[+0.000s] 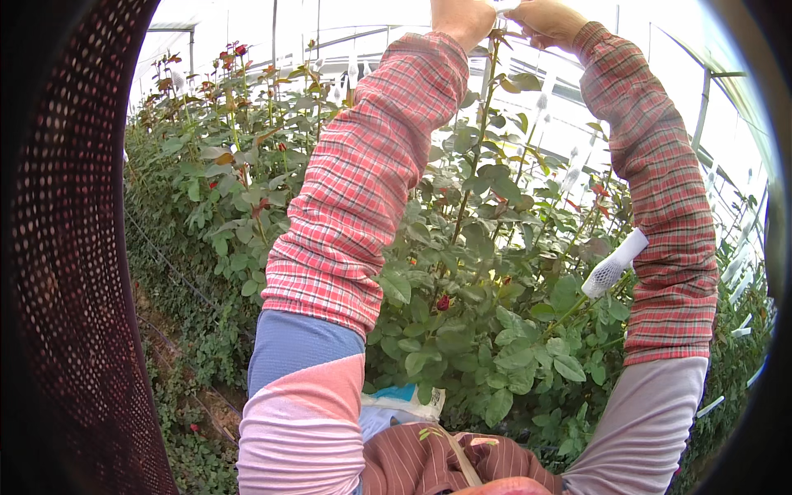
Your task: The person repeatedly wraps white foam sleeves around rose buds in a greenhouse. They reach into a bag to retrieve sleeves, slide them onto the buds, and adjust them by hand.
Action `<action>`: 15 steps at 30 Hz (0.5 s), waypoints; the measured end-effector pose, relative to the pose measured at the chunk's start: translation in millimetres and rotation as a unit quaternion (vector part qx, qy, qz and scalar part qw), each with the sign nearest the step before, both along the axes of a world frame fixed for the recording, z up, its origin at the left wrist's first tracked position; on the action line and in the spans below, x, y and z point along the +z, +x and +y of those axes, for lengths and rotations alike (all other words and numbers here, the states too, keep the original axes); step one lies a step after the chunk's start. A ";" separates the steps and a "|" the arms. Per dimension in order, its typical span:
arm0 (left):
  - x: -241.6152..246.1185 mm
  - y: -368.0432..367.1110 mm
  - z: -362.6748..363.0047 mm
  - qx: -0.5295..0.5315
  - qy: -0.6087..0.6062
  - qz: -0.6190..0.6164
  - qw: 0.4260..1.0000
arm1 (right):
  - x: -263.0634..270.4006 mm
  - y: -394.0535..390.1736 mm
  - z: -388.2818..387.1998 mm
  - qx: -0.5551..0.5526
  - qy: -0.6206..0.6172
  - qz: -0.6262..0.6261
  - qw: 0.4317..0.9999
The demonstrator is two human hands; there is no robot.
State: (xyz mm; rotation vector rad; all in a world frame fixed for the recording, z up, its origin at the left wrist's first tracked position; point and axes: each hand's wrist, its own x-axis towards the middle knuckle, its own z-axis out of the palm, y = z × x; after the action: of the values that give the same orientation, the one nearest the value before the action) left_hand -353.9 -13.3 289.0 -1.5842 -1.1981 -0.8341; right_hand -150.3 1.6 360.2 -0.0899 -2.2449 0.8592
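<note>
Both my arms, in red plaid sleeve covers, reach up to the top edge of the head view. My left hand (465, 18) and my right hand (547, 23) are close together at the top of a tall rose stem (476, 148). Between them is a small piece of white material (506, 6), touched by the fingers of my right hand; the tips of my left hand are cut off or hidden. The flower at the stem's top cannot be made out. A white foam mesh sleeve (612, 265) covers a bud beside my right forearm.
Dense rose bushes (247, 204) stand in front and to the left, some buds in white mesh sleeves. A dark red rosebud (443, 302) is low among the leaves. A blue and white bag (402, 402) lies near my waist. Dark perforated material (80, 247) borders the left.
</note>
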 end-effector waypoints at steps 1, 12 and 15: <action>-4.4 -2.0 5.0 0.006 0.001 0.003 1.000 | -1.4 -1.3 -2.4 -0.003 0.001 0.000 1.000; 0.1 -20.6 42.1 -0.190 -0.082 -0.186 0.960 | -6.5 2.2 -14.2 -0.011 0.000 0.031 0.999; -4.9 -26.7 56.6 -0.352 -0.133 -0.212 0.902 | -6.9 7.8 -9.8 -0.002 -0.005 0.036 0.999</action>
State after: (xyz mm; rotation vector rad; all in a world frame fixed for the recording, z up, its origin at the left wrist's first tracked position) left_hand -380.6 43.3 284.1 -2.1876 -1.0516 -1.5988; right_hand -142.5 -8.1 353.3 -0.0662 -2.1739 0.8581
